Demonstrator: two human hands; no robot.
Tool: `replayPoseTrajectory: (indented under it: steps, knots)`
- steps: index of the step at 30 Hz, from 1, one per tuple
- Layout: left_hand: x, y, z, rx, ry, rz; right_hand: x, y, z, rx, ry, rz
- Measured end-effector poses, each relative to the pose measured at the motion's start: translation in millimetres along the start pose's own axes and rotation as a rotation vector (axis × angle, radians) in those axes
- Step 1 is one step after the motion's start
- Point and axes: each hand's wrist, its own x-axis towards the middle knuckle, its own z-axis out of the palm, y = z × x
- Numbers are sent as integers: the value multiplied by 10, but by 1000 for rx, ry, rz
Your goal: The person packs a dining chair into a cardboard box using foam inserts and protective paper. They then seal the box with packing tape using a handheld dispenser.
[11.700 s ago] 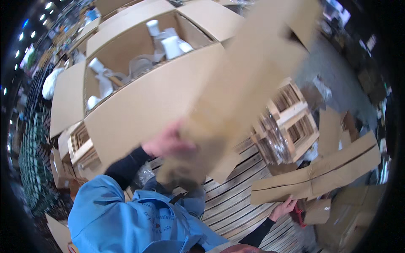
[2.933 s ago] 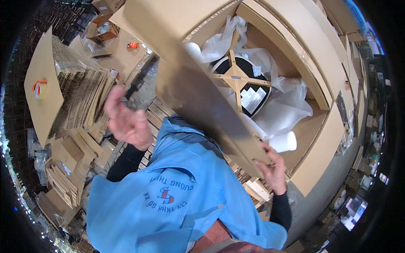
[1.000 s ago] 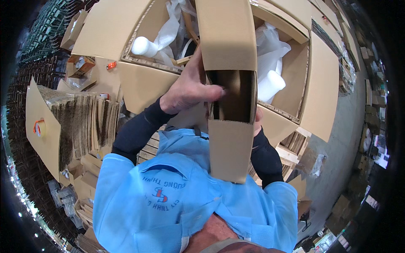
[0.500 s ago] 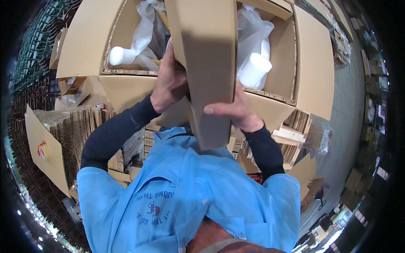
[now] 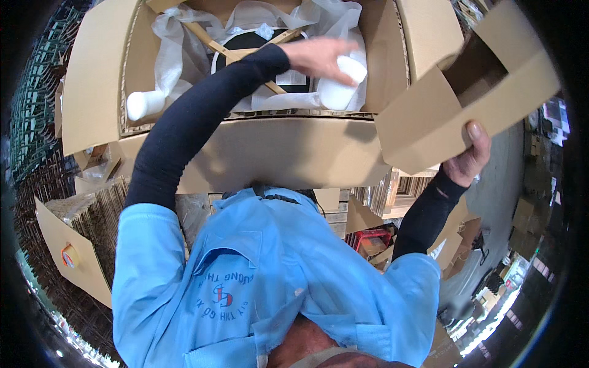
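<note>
A large open carton lies in front of me. Inside it is a piece of furniture with crossed wooden bars over a round black panel, surrounded by white foam sheet. My left hand reaches across the carton with fingers outstretched, its thumb side at a white foam cylinder in the near right corner. A second foam cylinder stands at the near left corner. At the right, my right hand grips a long, narrow cardboard box by its side, tilted, its end open.
Flattened cardboard sheets stand stacked at the left, with an orange tape roll against the front board. Dark green metal racks are beyond them. A red box sits low at the right, near the grey floor.
The narrow box, held before in both hands over the carton's middle, has moved right in my right hand. My left hand has let go and moved right to the foam cylinder.
</note>
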Motion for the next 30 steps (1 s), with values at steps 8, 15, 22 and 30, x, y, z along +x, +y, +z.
replayPoseTrajectory:
  steps: [8, 15, 22, 30]
  knots:
    - [-47, 23, 616, 107, 276, 606, -666, 140, -371, -157, 270, -68]
    - [-155, -101, 177, 203, 18, 381, -1254, 402, -915, -152, 458, 71]
    - [-173, 109, 266, 401, 10, 493, -1153, 870, -945, 172, 344, -83]
    - [-320, 191, 334, 228, -18, 436, 374, 1513, -488, 646, -608, 345]
